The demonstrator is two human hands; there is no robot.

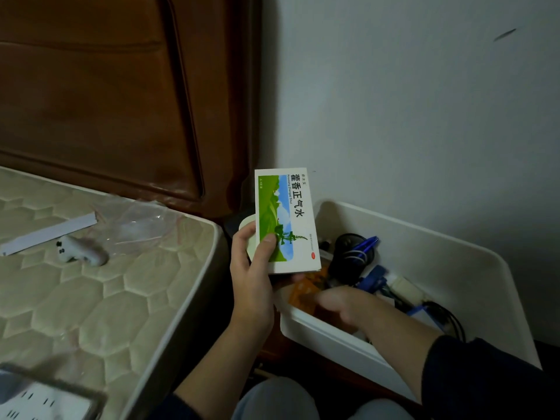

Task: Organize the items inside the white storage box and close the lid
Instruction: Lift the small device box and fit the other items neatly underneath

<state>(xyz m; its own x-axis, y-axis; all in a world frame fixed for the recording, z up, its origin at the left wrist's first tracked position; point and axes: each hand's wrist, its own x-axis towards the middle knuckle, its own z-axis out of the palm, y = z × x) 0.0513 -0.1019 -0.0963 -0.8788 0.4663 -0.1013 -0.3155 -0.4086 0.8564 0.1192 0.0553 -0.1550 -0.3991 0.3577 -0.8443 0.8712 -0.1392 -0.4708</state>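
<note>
The white storage box [472, 253] stands open at the lower right against the wall, with no lid in view. My left hand [253, 274] grips a white medicine carton with a green and blue landscape [288, 221] upright above the box's left corner, together with a pale rounded container [249, 234] behind it. My right hand [339, 304] reaches down inside the box beside an orange packet [306, 291]; its fingers are blurred and partly hidden. Black cables [348, 256], a blue item [374, 278] and a white plug [406, 287] lie in the box.
A quilted mattress [106, 298] fills the left, carrying a white strip [48, 233], a small white game controller [80, 251] and a clear plastic bag [142, 219]. A brown padded headboard [121, 86] rises behind it. A blurred framed item [42, 398] sits at the bottom left.
</note>
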